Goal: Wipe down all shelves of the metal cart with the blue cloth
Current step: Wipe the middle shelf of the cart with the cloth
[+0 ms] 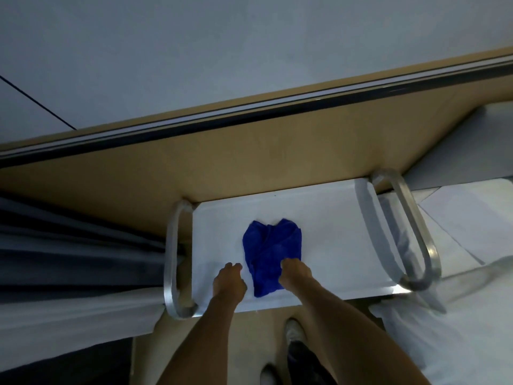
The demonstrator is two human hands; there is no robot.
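Observation:
A crumpled blue cloth [270, 252] lies in the middle of the metal cart's top shelf [333, 240], a pale flat tray seen from above. My right hand [294, 276] sits at the cloth's near right edge with its fingers curled into the fabric. My left hand [229, 282] rests on the shelf just left of the cloth, fingers loosely bent and holding nothing. The shelves below are hidden under the top one.
Looped metal handles stand at the cart's left end [175, 262] and right end [408, 232]. A tan wall panel with a dark rail [249, 115] runs behind the cart. White bedding [458, 315] lies to the right, dark curtain fabric [69, 245] to the left. My shoes [294, 329] stand below.

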